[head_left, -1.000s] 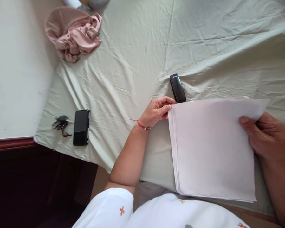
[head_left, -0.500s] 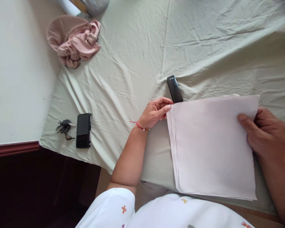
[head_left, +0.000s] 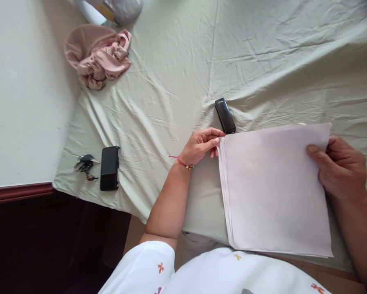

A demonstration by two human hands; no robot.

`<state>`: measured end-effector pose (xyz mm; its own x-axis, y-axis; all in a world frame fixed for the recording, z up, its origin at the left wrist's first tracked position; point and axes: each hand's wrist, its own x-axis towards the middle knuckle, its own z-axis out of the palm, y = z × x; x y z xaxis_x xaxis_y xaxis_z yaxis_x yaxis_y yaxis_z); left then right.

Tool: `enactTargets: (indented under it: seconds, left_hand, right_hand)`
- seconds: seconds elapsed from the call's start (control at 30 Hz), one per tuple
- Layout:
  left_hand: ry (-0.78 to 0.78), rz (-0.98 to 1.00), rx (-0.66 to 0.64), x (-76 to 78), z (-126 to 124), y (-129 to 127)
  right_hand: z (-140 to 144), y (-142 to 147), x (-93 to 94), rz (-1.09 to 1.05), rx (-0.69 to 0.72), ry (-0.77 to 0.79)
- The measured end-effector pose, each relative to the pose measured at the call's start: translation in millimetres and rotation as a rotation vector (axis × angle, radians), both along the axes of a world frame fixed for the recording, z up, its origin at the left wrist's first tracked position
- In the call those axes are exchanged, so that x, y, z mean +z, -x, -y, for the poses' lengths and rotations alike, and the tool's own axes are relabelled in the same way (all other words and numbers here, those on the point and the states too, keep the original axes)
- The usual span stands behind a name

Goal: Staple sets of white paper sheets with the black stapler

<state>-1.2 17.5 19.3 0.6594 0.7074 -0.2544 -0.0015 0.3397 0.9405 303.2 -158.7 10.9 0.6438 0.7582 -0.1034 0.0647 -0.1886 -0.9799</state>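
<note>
This looks like a room in a home, most likely a bedroom. A creased pale green bedsheet [head_left: 263,61] covers a wide, soft surface under both hands, its edge hanging over at the near left. Far up and left of the hands a crumpled pink garment [head_left: 99,57] lies on the sheet. Left of them sit a black phone [head_left: 109,168] and a bunch of keys [head_left: 85,166], side by side. Beyond the sheet's left edge comes a plain white surface [head_left: 21,94] with a dark wooden trim [head_left: 18,192].
</note>
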Motion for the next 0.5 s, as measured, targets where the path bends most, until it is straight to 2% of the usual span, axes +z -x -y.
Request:
enactTargets:
  seconds: [0.13, 0.23, 0.37, 0.5]
  left_hand:
    - [-0.036, 0.001, 0.0, -3.5, -1.1, -2.7]
    - [-0.041, 0.009, 0.0, -3.1, -4.1, -0.5]
    - [0.008, -0.052, -0.082, -0.4, -7.6, 5.7]
    - [0.036, -0.066, -0.052, 1.8, -7.0, 4.6]
  right_hand:
    - [-0.4, 1.5, -2.7, 0.053, 0.006, -0.065]
    - [-1.6, 1.4, -3.3, 0.047, -0.045, -0.092]
    - [-2.9, 0.8, -3.1, 0.024, -0.085, -0.116]
    - [-3.0, 0.8, -5.4, 0.041, -0.072, -0.104]
